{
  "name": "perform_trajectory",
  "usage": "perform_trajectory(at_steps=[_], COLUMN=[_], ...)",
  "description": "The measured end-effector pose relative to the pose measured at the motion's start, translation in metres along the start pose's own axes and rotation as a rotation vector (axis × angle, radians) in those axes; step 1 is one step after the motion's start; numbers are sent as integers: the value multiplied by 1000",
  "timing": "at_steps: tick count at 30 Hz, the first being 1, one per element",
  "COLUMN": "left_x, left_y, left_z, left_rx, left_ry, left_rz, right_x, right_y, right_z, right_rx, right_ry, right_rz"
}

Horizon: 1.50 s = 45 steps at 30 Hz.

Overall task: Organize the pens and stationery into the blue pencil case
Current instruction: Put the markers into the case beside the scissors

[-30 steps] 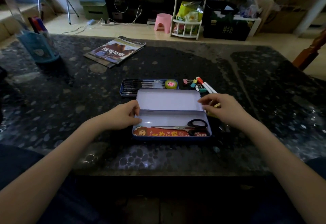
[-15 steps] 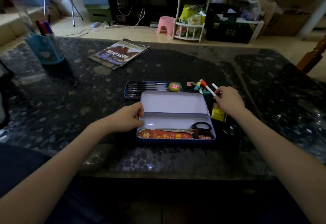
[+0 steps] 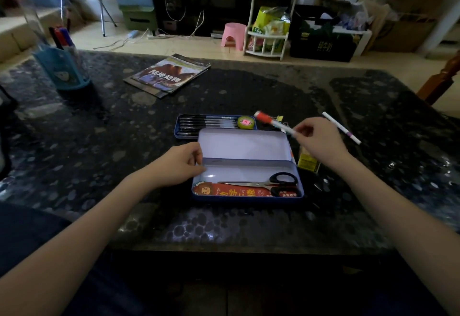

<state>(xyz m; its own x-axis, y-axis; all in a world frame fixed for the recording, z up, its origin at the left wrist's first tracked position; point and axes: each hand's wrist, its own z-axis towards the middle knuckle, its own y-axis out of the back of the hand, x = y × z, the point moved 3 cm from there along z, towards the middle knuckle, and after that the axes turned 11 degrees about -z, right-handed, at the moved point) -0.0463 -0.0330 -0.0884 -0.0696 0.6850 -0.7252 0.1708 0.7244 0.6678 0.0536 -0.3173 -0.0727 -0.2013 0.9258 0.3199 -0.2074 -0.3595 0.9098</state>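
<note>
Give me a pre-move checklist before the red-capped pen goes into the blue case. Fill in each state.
1. Right hand grips the red-capped pen: ok.
2. Blue pencil case lies open: ok.
3. Left hand steadies the case's left edge: ok.
4. Free room in the tray behind the scissors: ok.
5. Second white pen still out on the table, right of the hand: not ok.
6. Pen's cap fully seated: cannot tell, blurred.

Floor: pale wood floor, cables trailing.
Furniture: dark speckled table; white rack; pink stool.
Light: dim.
</note>
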Motion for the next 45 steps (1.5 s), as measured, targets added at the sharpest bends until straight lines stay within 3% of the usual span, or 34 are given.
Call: perform_trajectory(at_steps=[6,11,17,23,31,45], left_x=[-4,-4,-2,-5,-1,-11], left_y=[11,10,3,-2,-13,-9], left_z=[-3,-3,2,-2,2,2], left_rx=[-244,-234,-158,-179,-175,-185], left_ry=[-80,-159,-153,-169,-210,-221], left_rz=[-74,-1,85,156,107,94], right_x=[38,57,75,85,65,49], right_y=[4,-13,-27,-37,-27,-21], right_z=[-43,-56,-58,-60,-49,-42], right_rx=[204,280,251,237,272,312], right_ry=[260,377,381,375,346,304], right_rz=[35,7,17,-35,189,285])
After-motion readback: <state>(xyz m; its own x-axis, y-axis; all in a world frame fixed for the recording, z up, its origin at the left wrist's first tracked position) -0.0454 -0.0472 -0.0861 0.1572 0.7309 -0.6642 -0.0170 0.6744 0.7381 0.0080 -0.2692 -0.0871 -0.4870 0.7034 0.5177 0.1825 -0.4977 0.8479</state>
